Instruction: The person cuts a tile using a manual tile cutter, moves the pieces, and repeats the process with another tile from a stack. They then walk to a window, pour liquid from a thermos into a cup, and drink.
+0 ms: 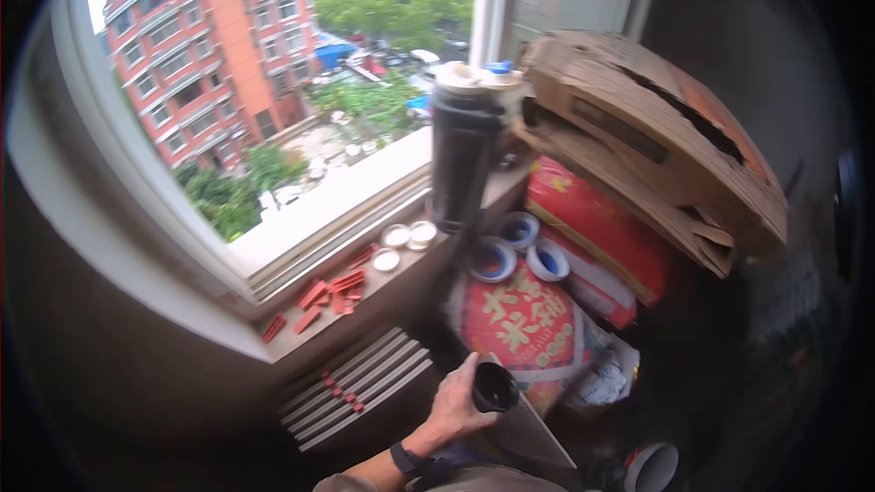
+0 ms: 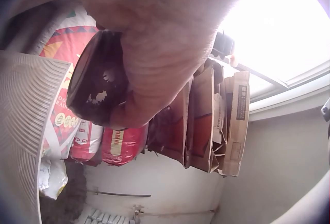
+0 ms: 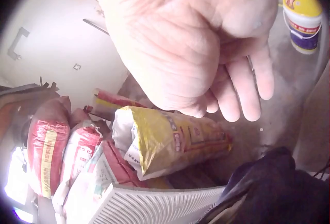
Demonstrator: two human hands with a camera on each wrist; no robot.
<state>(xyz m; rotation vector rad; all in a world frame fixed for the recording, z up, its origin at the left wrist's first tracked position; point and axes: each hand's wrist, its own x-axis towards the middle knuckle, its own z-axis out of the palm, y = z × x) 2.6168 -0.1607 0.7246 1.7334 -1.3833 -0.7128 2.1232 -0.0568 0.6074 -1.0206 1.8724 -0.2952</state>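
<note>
**One black cup in hand, right hand idle**

One item is under your control: a small black cup (image 1: 494,388), held in your left hand (image 1: 453,412) just below the red printed sack (image 1: 519,323), mouth facing up toward the head camera. The fingers (image 2: 170,54) curl round its side wall; the left wrist view shows its base (image 2: 98,82) scuffed with pale flecks.

Handling assessment: it appears to be a light, rigid plastic piece with a smooth wall, so it is likely somewhat slippery. Your wrap round the barrel is the sound hold; the rim looks thinner and would be the poorer purchase. Material cannot be confirmed from these views.

Your right hand (image 3: 206,49) holds nothing. Its fingers (image 3: 247,87) hang loosely curled above a yellow sack (image 3: 165,136), itself lying right of the red sack stack in the right wrist view.

Surroundings, relative to the red printed sack: three tape rolls (image 1: 519,251) sit on top of it; a ribbed tile (image 1: 360,387) lies to its left; torn cardboard (image 1: 647,141) leans above and to its right; a tall dark cylinder (image 1: 465,150) stands on the sill above it.
</note>
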